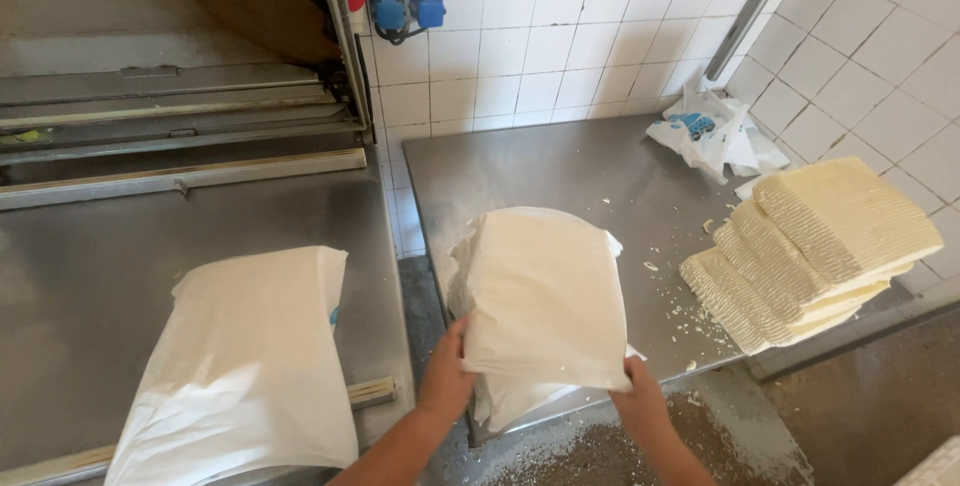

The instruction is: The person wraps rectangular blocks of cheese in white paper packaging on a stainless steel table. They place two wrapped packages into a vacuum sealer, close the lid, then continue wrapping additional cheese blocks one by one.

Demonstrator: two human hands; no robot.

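I'm looking down at a steel tabletop (560,161) in a white-tiled corner, with my two hands at its near edge. To the right, a fanned stack of pale ridged slabs (815,246) sits near the tabletop's right edge, with crumbs (690,331) scattered between it and my work. Back in the corner lies a crumpled white plastic bag (710,131) with a blue patch, well apart from my hands. On the left, across a narrow gap, a second steel surface carries a white sheet (245,366) draped over something, and behind it run the metal rails of a machine (170,121); blue sockets (408,8) hang on the wall above. Nothing stands between my hands and the bundle. The paper-wrapped bundle (545,296) sits at the front edge of the tabletop, long axis running away from me and leaning slightly left, near end overhanging the edge. My left hand (447,376) presses against its lower left side, fingers tucked at the paper; my right hand (640,401) pinches the lower right corner of the wrapping.
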